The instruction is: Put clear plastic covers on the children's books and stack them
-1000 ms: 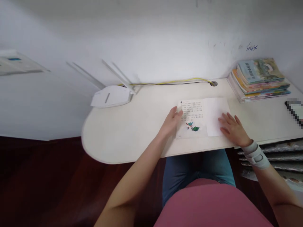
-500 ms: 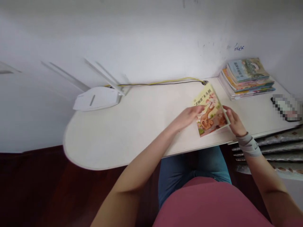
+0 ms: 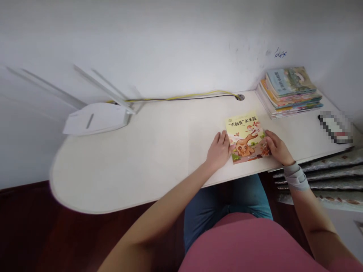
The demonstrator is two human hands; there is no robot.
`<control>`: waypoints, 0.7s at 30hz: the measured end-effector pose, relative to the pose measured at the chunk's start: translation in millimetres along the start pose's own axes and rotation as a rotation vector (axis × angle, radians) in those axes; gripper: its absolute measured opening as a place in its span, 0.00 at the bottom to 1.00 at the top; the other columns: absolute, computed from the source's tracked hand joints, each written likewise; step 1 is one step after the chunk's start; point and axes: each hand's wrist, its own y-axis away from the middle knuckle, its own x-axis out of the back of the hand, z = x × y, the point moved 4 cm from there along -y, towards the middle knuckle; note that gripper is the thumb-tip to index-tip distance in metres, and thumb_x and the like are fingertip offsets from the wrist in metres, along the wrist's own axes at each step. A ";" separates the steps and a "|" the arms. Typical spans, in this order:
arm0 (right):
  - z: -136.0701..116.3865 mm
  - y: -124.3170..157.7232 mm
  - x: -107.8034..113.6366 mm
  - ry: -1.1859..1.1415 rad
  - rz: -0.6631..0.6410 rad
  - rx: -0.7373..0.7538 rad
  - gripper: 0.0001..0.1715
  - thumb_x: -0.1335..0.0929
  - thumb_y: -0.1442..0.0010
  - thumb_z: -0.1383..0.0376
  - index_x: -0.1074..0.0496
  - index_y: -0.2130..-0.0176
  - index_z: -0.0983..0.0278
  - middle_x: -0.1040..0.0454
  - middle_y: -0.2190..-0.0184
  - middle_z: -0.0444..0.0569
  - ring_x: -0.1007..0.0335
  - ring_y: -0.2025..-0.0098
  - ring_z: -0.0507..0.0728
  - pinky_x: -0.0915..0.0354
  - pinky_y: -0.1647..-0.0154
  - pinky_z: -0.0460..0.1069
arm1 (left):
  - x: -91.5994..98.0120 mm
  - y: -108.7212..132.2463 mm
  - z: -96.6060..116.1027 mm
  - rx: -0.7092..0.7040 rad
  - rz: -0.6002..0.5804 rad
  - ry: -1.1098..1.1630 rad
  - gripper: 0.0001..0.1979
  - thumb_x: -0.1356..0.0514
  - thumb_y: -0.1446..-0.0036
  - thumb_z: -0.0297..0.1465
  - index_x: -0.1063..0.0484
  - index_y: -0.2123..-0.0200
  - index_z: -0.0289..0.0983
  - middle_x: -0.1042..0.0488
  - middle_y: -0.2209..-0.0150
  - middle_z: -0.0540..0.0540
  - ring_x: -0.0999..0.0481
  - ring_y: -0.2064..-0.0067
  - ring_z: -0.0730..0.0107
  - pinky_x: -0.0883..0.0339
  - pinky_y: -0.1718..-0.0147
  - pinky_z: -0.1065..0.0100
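A thin picture book [image 3: 246, 139] with a yellow cover, Chinese title and a cartoon tree stump lies closed, face up, near the front edge of the white desk [image 3: 159, 151]. Along its left edge rests my left hand [image 3: 219, 152], fingers stretched out over the desk and thumb side against the book. My right hand [image 3: 278, 148], with a grey wrist wrap [image 3: 296, 176], holds the book's lower right edge with curled fingers. Some of the right fingertips are hard to make out.
A stack of picture books [image 3: 292, 90] stands at the back right, with a blurred-out phone-like object [image 3: 336, 128] in front. A white router [image 3: 96, 119] with antennas sits left. Cables [image 3: 184, 97] run along the wall to a hole [image 3: 239, 97]. Silvery padded layers [image 3: 334, 170] lie below the desk's right end.
The book has gone from tilted and turned in both hands to lying square on the desk. My left hand has shifted from gripping its cover to lying beside its left edge.
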 end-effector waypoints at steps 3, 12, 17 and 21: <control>-5.3 -0.5 2.1 -0.089 -0.011 -0.024 0.38 0.45 0.36 0.43 0.31 0.45 0.66 0.30 0.44 0.60 0.35 0.41 0.61 0.40 0.38 0.59 | -0.5 -1.6 2.6 0.004 -0.017 -0.085 0.31 0.58 0.33 0.39 0.38 0.44 0.16 0.36 0.41 0.23 0.42 0.35 0.50 0.47 0.38 0.52; -35.2 -2.2 9.2 -0.365 0.003 -0.023 0.30 0.42 0.34 0.49 0.33 0.42 0.61 0.32 0.42 0.51 0.37 0.39 0.60 0.42 0.37 0.60 | 1.2 -1.6 4.6 0.052 -0.068 -0.153 0.34 0.60 0.33 0.41 0.40 0.42 0.14 0.38 0.40 0.23 0.42 0.35 0.50 0.48 0.38 0.54; -89.0 -32.0 -7.6 -0.385 -0.104 0.213 0.28 0.40 0.35 0.50 0.35 0.40 0.56 0.40 0.36 0.46 0.46 0.35 0.59 0.48 0.34 0.60 | 1.4 -3.1 6.2 0.076 -0.075 -0.104 0.33 0.59 0.33 0.41 0.41 0.41 0.14 0.41 0.39 0.23 0.44 0.34 0.50 0.50 0.38 0.53; -122.3 -54.3 -40.8 -0.108 -0.218 0.417 0.30 0.41 0.36 0.49 0.36 0.40 0.59 0.46 0.34 0.50 0.57 0.31 0.60 0.51 0.33 0.62 | 11.0 1.4 8.7 0.104 -0.133 -0.074 0.32 0.56 0.34 0.40 0.45 0.38 0.18 0.45 0.36 0.25 0.48 0.33 0.49 0.50 0.38 0.51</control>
